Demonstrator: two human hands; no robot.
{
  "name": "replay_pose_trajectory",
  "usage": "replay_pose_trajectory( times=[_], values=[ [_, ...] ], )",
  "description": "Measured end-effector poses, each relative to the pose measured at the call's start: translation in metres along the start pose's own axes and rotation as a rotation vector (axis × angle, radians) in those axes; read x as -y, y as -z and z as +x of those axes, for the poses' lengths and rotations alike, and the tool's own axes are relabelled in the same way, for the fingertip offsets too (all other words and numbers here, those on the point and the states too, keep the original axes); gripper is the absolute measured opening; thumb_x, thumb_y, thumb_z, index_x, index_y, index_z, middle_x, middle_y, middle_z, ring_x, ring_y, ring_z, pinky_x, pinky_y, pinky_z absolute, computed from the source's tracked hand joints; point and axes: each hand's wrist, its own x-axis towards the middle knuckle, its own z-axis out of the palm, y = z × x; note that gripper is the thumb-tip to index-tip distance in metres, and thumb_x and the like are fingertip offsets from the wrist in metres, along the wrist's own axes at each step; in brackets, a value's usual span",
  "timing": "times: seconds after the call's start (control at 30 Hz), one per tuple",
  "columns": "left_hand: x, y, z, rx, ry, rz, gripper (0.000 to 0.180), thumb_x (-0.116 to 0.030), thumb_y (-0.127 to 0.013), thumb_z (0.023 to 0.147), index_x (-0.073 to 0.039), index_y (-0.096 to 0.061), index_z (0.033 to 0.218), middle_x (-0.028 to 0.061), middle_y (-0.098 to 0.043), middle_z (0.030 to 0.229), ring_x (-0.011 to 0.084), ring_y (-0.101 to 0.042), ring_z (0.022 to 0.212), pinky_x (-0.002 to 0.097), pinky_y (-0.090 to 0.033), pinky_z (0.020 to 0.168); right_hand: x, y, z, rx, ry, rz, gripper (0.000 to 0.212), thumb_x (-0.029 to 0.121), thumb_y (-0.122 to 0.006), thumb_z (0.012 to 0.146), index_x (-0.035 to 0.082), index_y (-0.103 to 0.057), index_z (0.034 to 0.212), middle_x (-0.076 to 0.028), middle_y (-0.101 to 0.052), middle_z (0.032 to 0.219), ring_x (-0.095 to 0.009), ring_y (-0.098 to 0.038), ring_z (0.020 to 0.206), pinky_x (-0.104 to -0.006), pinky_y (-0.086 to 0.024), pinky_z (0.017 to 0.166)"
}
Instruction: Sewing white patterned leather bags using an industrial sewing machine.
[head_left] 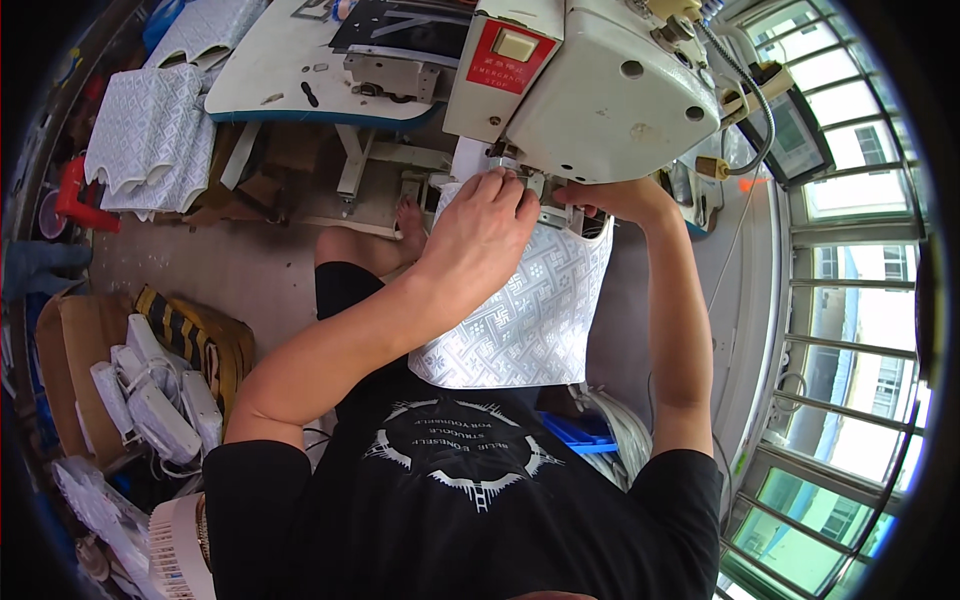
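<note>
A white fabric piece (530,315) with a grey geometric pattern hangs from the sewing machine (610,100) down toward my lap. My left hand (485,225) is closed on its upper part, fingers bent and bunched together close under the needle area. To the right, my right hand (622,199) reaches beneath the machine head beside the fabric's upper right edge. Its fingers are curled, and their tips are partly hidden, so what they pinch does not show. The needle itself is mostly covered by my left fingers.
Stacked patterned pieces (150,135) lie at far left beside a white worktable (285,70). A cardboard box (75,370) and white bundled parts (155,385) sit at left. A blue tray (578,432) is near my lap; barred windows (850,300) line the right.
</note>
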Motion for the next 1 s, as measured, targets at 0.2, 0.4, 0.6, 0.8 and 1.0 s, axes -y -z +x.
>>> replay_pose_trajectory(
  times=[0.2,0.4,0.6,0.8,1.0],
  values=[
    [0.010,0.010,0.002,0.004,-0.018,-0.032,0.036,-0.011,-0.065,0.086,0.002,-0.067,0.119,0.0171,-0.068,0.115,0.0304,-0.061,0.119,0.0394,-0.047,0.108,0.001,-0.001,0.007,-0.001,-0.001,0.050,0.028,0.018,-0.088,0.083,0.003,-0.074,0.102,-0.003,-0.071,0.077,-0.013,-0.062,0.056,-0.0288,-0.051,0.051],
    [0.040,0.016,0.007,0.034,-0.029,-0.215,0.037,-0.016,-0.066,0.088,0.000,-0.067,0.121,0.0174,-0.069,0.122,0.0330,-0.064,0.116,0.0433,-0.053,0.103,-0.011,0.004,0.025,-0.003,0.142,0.112,0.023,0.013,-0.083,0.086,0.002,-0.075,0.105,-0.004,-0.072,0.077,-0.012,-0.063,0.058,-0.0278,-0.051,0.053],
    [0.061,0.013,0.017,0.130,-0.115,-0.334,0.040,-0.021,-0.068,0.091,0.000,-0.066,0.125,0.0169,-0.067,0.131,0.0345,-0.065,0.117,0.0450,-0.055,0.101,-0.014,0.020,0.022,-0.003,0.155,0.007,0.022,0.012,-0.079,0.087,0.002,-0.076,0.106,-0.004,-0.072,0.078,-0.012,-0.062,0.060,-0.0266,-0.050,0.054],
    [0.050,0.017,0.005,0.114,-0.127,-0.353,0.045,-0.022,-0.071,0.090,0.001,-0.065,0.127,0.0189,-0.065,0.136,0.0353,-0.060,0.128,0.0447,-0.050,0.109,-0.003,0.008,0.009,0.010,-0.006,-0.037,0.024,0.014,-0.084,0.086,0.003,-0.075,0.106,-0.003,-0.072,0.078,-0.011,-0.061,0.058,-0.0267,-0.051,0.054],
    [0.037,0.028,-0.003,0.139,-0.106,-0.383,0.047,-0.023,-0.072,0.088,0.001,-0.064,0.128,0.0193,-0.063,0.137,0.0350,-0.056,0.134,0.0459,-0.046,0.115,0.001,-0.003,-0.002,-0.010,-0.048,0.042,0.025,0.017,-0.086,0.087,0.002,-0.075,0.104,-0.003,-0.071,0.077,-0.011,-0.060,0.057,-0.0266,-0.051,0.054]
  ],
)
